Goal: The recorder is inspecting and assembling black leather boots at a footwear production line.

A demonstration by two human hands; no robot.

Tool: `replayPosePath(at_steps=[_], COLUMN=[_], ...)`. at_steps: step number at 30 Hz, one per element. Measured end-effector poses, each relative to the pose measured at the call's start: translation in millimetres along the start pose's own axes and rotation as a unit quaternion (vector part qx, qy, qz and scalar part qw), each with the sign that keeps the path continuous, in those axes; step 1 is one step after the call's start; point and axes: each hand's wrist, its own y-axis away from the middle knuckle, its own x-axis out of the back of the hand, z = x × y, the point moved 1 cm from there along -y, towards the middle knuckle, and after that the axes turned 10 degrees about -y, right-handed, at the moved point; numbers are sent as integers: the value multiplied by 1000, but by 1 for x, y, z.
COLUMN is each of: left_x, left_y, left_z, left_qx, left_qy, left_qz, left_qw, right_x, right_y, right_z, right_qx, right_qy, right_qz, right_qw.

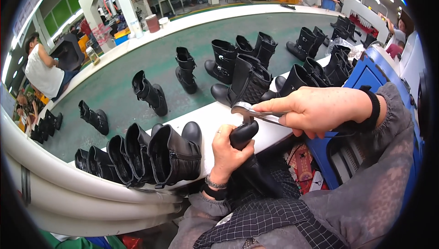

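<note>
My left hand (pixel 230 152) is wrapped round the foot end of a black boot (pixel 260 178), whose shaft slopes down into my lap. My right hand (pixel 315 109) is closed on a metal tool that looks like a pair of pincers (pixel 241 107). Its broad silvery head meets the rounded black end of the boot, just above my left fingers. The jaws' exact grip on the boot cannot be made out. Right behind the tool, a black boot with a quilted shaft (pixel 249 82) stands upright on the white bench ledge (pixel 217 114).
Several black boots (pixel 176 153) stand along the ledge at left, others at right. More boots (pixel 185 68) stand on the green conveyor belt (pixel 119 86). A blue machine (pixel 366 77) is close at my right. Thick pale pipes (pixel 91 180) run at lower left. Co-workers sit beyond the belt.
</note>
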Motion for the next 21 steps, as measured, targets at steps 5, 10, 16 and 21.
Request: replayPosePath(at_steps=[5, 10, 16, 21], left_x=[1, 1, 3, 6], left_y=[0, 2, 3, 2], left_z=[2, 0, -3, -4], left_qx=[-10, -3, -3, -3], left_qy=[-3, 8, 27, 35], left_qz=[4, 4, 13, 1], left_qw=[1000, 1000, 1000, 999], right_x=[2, -2, 3, -5], right_y=[18, 11, 16, 12], right_z=[-24, -30, -32, -29], right_qx=[106, 49, 90, 65], right_qy=[33, 13, 54, 119], right_qz=[95, 51, 111, 9], right_qw=[989, 997, 988, 991])
